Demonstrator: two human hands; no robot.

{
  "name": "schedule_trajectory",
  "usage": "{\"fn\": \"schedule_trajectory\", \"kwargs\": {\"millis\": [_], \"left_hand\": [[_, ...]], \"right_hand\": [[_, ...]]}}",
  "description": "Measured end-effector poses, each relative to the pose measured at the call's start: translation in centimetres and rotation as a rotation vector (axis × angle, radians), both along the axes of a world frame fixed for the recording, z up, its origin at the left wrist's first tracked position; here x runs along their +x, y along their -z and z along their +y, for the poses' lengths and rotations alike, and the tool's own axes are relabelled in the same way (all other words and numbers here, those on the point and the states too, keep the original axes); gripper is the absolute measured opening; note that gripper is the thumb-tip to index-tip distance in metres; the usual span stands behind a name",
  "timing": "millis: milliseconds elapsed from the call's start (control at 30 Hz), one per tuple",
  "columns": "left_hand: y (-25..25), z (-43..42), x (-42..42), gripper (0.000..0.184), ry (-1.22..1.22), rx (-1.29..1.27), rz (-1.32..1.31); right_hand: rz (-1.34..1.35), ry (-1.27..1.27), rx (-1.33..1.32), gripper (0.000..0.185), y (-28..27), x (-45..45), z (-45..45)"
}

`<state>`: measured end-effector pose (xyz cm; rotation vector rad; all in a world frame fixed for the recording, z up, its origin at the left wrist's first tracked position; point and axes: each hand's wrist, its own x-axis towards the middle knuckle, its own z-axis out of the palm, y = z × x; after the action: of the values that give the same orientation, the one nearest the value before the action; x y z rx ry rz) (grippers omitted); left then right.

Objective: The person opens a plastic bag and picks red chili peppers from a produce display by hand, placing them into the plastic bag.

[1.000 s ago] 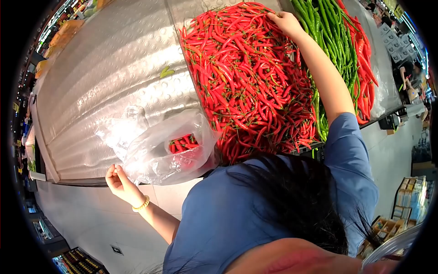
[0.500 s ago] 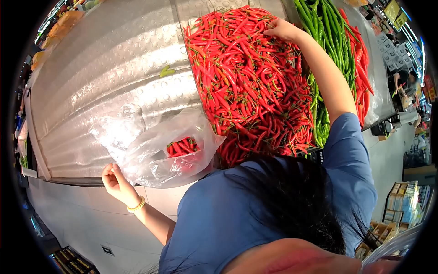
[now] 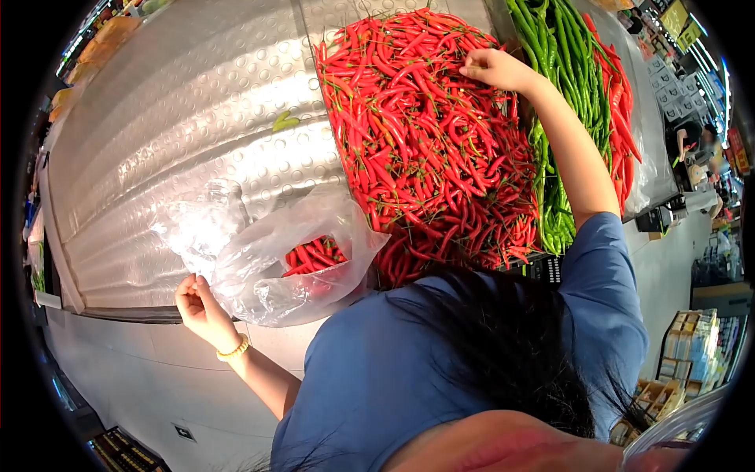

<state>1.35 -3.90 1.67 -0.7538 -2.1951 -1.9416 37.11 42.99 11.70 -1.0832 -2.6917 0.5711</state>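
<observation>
My right hand [image 3: 499, 70] is over the upper right of a broad heap of red chili peppers [image 3: 425, 141]. Its fingers are bent and pressed together, and whatever they may hold is hidden. At the lower left, my left hand [image 3: 206, 312] has curled fingers pinched at the left edge of a clear plastic bag [image 3: 255, 295]. The bag lies on the silver display surface with its mouth partly open. Several red chilies [image 3: 314, 256] show inside it.
Long green peppers [image 3: 570, 94] lie in a row right of the heap, with larger red peppers [image 3: 621, 118] beyond them. Two small green pieces [image 3: 285, 121] rest on the dimpled silver mat [image 3: 197, 94]. Shelves [image 3: 692, 346] stand at the right.
My right hand has drawn back slightly toward me over the chili heap, its fingers more closed. My left hand and the bag have barely moved.
</observation>
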Motion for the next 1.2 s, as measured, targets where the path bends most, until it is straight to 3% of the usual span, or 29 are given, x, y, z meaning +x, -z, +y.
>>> {"fn": "schedule_trajectory", "kwargs": {"millis": [67, 167, 200, 333, 433, 567, 633, 700, 767, 933, 1200], "left_hand": [[0.2, 0.0, -0.2, 0.009, 0.013, -0.009, 0.003], [0.0, 0.2, 0.0, 0.007, 0.018, -0.019, 0.010], [-0.2, 0.3, 0.2, 0.006, 0.021, -0.023, 0.014], [-0.4, 0.5, 0.3, 0.005, 0.014, -0.029, 0.008], [-0.2, 0.0, 0.0, 0.005, 0.010, -0.037, 0.027], [-0.3, -0.5, 0.2, 0.004, -0.003, -0.059, 0.030], [-0.3, -0.6, 0.3, 0.005, -0.018, -0.058, 0.020], [-0.2, -0.8, 0.3, 0.005, -0.026, -0.063, 0.009], [-0.1, -0.8, 0.3, 0.006, -0.024, -0.064, 0.016], [0.6, -0.9, 0.0, 0.008, 0.052, -0.006, 0.019], [0.8, -0.8, 0.1, 0.009, 0.066, 0.002, -0.013]], "right_hand": [[-0.127, 0.008, 0.049, 0.045, 0.4, 0.2, 0.3], [0.007, 0.260, 0.235, 0.046, 0.8, -0.8, 0.8], [-0.009, 0.321, 0.172, 0.041, 0.4, -1.3, 0.5], [0.071, 0.289, 0.223, 0.036, 2.2, -1.7, 1.3], [-0.204, 0.341, 0.219, 0.041, 1.3, -2.2, 0.8], [-0.230, 0.303, 0.159, 0.028, 0.4, -1.9, 1.3], [-0.081, 0.346, 0.182, 0.030, -1.2, -1.5, 1.0], [0.042, 0.277, 0.425, 0.027, -1.4, -1.2, 3.0], [0.125, 0.311, 0.179, 0.036, -3.9, -2.1, 2.7], [0.061, 0.453, 0.082, 0.039, -3.9, -4.8, 4.4], [0.248, 0.675, 0.048, 0.047, -0.2, -7.7, 9.7]]}}
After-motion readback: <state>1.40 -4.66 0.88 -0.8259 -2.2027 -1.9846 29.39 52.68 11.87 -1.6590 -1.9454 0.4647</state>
